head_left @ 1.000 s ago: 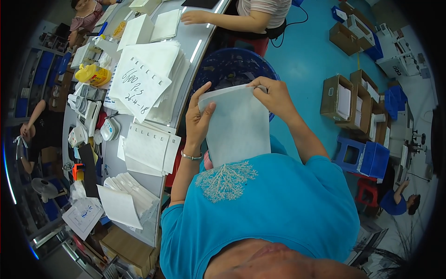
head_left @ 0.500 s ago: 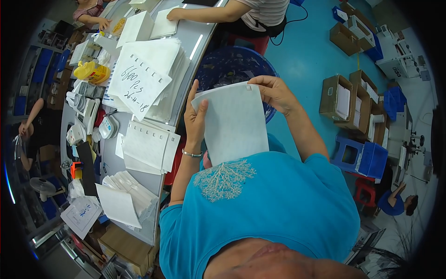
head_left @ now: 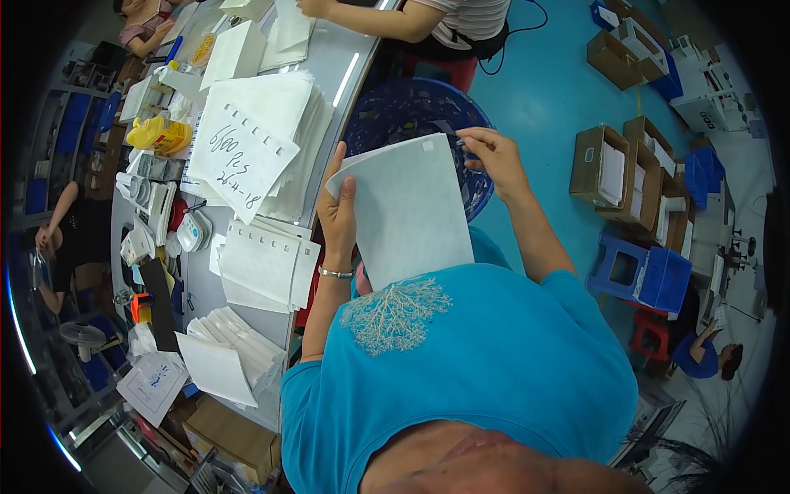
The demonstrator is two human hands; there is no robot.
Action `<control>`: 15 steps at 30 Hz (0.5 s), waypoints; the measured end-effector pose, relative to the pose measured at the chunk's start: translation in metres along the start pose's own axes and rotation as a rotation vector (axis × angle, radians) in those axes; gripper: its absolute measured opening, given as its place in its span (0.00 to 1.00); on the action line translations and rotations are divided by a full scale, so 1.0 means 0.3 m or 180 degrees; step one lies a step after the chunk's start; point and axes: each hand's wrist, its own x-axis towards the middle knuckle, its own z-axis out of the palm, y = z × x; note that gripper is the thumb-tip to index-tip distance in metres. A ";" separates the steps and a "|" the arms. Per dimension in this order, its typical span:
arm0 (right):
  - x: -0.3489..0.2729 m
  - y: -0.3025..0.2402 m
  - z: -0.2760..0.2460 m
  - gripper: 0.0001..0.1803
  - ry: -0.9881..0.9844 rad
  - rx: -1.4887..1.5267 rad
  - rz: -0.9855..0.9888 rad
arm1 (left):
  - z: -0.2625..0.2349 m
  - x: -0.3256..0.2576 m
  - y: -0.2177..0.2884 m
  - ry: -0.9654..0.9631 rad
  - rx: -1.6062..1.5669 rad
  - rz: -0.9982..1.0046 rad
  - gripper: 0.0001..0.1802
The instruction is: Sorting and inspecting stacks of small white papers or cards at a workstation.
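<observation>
Counting roughly: two hands, left hand and right hand, on one white sheet. One blue basket, one yellow bottle, one blue stool, one red stool. About four open cardboard boxes on the floor. Several paper stacks on the tabletop, exact count unclear.

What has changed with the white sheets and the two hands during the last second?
The right hand slid from the top middle of the white sheets to their upper right corner. The left hand kept its grip on the left edge, and the blue basket stayed behind.
</observation>
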 end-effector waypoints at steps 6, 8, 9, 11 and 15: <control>0.035 -0.001 -0.029 0.12 0.0343 -0.1462 -0.0942 | 0.024 0.019 0.000 0.0026 -0.0100 0.0009 0.28; 0.006 -0.052 -0.007 0.15 -0.0202 0.0161 -0.0786 | 0.018 0.010 -0.004 -0.0030 -0.0129 -0.0159 0.26; -0.006 -0.070 0.012 0.15 -0.0188 0.0164 -0.0786 | 0.016 0.008 -0.006 -0.0083 -0.0163 -0.0311 0.26; -0.031 -0.093 0.049 0.17 -0.0741 0.0463 -0.0403 | -0.019 -0.008 -0.046 -0.0104 -0.0145 -0.0648 0.24; -0.046 -0.069 0.044 0.17 -0.1514 -0.0273 -0.0210 | -0.012 -0.043 -0.032 -0.0029 -0.0407 -0.0952 0.21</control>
